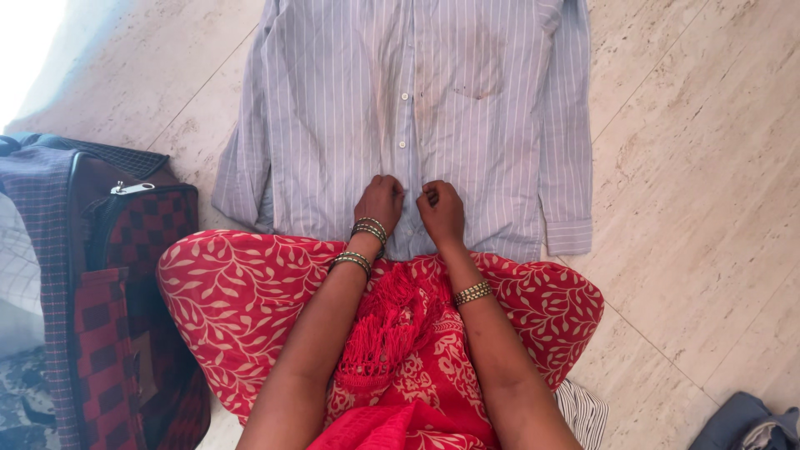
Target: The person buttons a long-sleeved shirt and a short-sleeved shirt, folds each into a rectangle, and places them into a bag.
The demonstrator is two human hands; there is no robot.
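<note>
A pale blue shirt [333, 100] with thin white stripes lies flat on the marble floor, front up, with its sleeves along its sides. Brownish stains mark the chest near the pocket. My left hand [379, 202] and my right hand [442, 210] rest close together on the button strip near the lower hem, fingers curled and pinching the fabric. Both wrists carry bangles. My knees, covered in red cloth [242, 300] with a white leaf print, sit just below the hem.
A red and black checked travel bag [125, 308] stands at the left, zip partly open. A blue-grey cloth [746, 425] lies at the bottom right corner. A striped fabric [583, 410] peeks from under my right knee. Beige marble tiles [692, 208] surround the shirt.
</note>
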